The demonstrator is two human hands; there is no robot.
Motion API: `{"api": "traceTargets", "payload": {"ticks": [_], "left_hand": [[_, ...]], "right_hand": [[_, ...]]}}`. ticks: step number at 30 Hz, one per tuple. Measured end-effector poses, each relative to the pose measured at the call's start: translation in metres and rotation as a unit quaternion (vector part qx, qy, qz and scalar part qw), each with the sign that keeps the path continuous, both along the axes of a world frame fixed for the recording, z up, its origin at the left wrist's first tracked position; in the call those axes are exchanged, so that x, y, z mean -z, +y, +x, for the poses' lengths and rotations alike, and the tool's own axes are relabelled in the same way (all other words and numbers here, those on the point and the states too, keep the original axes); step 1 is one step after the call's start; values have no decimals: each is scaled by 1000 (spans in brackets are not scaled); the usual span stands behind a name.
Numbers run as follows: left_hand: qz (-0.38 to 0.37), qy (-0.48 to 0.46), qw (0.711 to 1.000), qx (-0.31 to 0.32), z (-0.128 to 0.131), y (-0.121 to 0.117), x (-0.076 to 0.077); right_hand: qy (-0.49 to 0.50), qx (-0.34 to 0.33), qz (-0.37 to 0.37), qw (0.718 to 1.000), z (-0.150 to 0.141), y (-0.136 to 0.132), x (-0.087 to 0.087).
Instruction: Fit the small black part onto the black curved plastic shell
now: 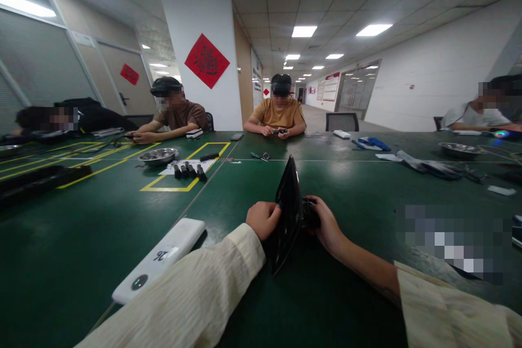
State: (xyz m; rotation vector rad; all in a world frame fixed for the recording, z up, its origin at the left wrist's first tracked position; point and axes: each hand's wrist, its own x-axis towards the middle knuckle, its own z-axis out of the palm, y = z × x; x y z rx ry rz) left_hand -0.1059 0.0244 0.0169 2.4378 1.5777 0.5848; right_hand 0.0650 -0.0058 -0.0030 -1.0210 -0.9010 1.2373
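A thin glossy black panel [289, 217] stands tilted and nearly edge-on to me, above the green table in front of my body. My left hand [263, 219] is closed against its left face, with the thumb at the surface and the other fingertips hidden. A tiny bluish spot shows by that thumb; what it is I cannot make out. On the panel's other side, my right hand [324, 220] has its fingers curled round a dark, bulky part [311, 213] at the back. The exact shape of that part is hidden by the fingers and shadow.
A white power bank [159, 261] lies left of my forearm. Pliers [260, 156], a metal bowl [158, 156] and several black cylindrical pieces [190, 171] sit farther off. Gloves [428, 166] lie at the right. Co-workers sit across the green table [228, 190].
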Motion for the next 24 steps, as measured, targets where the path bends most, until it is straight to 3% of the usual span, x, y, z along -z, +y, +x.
{"api": "traceTargets", "payload": {"ticks": [5,24], "left_hand": [[-8,-16,1000,-26,1,1,2],[-13,-6,1000,3,1,-3,-4]], "right_hand": [[5,-2,2,1000,0,1,2],[8,-6,1,1000,-1,-2,-3]]}}
